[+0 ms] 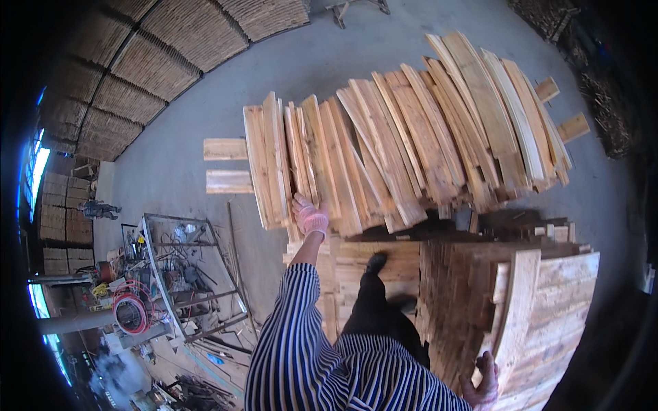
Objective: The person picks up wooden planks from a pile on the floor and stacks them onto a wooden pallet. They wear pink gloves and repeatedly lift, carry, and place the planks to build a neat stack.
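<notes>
In front of me lies a long pile of loose wooden boards (pixel 411 137), stacked side by side at uneven slants. My left hand (pixel 310 216), in a pale pink glove, reaches to the near end of the pile's left part. Its fingers close round the end of a wooden board (pixel 311 161). At the lower right, my right hand (pixel 483 387) is beside a neat stack of planks (pixel 558 301), fingers apart and partly bent. It is nearest to a single plank (pixel 519 294) lying across that stack; I see nothing held in it.
Two support timbers (pixel 227 181) jut from under the pile's left end. Between pile and stack, my feet stand on a wooden surface (pixel 397 264). At left are a metal frame (pixel 233 274), a coiled red hose (pixel 130 313) and scattered tools. Tall stacks of wood (pixel 157 51) line the far left.
</notes>
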A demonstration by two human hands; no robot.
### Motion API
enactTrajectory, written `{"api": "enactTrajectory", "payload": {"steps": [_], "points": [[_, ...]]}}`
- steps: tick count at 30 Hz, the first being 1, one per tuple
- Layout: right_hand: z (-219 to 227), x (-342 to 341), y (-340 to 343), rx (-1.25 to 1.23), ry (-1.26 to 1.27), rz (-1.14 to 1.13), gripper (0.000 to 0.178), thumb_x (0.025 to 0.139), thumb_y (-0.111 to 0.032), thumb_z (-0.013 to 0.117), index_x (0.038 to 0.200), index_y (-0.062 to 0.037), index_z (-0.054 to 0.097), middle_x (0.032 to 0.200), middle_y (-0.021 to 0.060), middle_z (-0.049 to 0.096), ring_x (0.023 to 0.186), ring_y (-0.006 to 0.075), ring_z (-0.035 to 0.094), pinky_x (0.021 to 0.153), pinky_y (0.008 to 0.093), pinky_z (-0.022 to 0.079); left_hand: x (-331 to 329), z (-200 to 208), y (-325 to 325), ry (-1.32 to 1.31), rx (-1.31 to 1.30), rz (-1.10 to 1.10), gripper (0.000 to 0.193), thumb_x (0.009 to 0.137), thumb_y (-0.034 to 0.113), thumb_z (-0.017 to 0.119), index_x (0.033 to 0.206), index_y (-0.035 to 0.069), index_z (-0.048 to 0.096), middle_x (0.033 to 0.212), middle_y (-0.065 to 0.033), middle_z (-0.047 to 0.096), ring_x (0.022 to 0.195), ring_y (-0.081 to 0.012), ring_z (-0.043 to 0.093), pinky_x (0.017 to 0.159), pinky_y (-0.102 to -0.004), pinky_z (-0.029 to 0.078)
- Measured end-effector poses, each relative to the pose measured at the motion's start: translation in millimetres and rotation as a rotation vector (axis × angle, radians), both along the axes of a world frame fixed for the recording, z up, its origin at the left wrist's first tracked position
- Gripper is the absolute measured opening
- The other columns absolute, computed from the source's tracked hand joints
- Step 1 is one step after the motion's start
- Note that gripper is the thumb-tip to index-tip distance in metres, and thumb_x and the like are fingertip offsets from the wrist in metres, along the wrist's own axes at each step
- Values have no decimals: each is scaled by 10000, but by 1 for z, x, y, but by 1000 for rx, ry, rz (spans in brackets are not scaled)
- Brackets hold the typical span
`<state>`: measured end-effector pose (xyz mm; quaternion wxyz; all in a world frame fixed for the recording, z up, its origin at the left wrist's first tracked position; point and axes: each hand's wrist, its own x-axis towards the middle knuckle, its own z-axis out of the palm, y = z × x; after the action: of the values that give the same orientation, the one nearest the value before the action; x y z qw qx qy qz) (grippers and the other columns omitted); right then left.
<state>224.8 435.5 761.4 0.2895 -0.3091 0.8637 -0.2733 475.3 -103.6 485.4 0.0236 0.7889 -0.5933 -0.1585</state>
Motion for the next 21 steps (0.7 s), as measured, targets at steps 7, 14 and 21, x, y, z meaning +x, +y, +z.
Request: {"api": "enactTrajectory", "payload": {"steps": [7, 14, 21], "points": [[-10, 6, -90, -13, 64, 221, 725, 835, -6, 789, 1489, 17, 478, 1333, 250, 622, 1226, 387, 633, 1031, 422, 544, 1, 8, -72, 10, 352, 70, 1049, 865, 344, 718, 1607, -23, 73, 1527, -273, 420, 1233, -359, 627, 938, -431, 590], [-33, 8, -166, -52, -109, 246, 727, 834, 43, 761, 1500, 3, 473, 1362, 194, 591, 1237, 305, 623, 1031, 374, 554, 30, 38, -84, 150, 166, -89, 752, 723, 386, 776, 1219, -79, 454, 1128, -254, 708, 1030, -394, 718, 901, -416, 594], [-139, 24, -316, -315, -761, 241, 956, 905, -417, 776, 1621, -58, 255, 1547, 177, 456, 1392, 299, 482, 1098, 433, 449, 50, 124, -100, 256, 251, -52, 812, 688, 383, 794, 1248, -127, 499, 1095, -266, 723, 1043, -357, 729, 886, -398, 595]]}}
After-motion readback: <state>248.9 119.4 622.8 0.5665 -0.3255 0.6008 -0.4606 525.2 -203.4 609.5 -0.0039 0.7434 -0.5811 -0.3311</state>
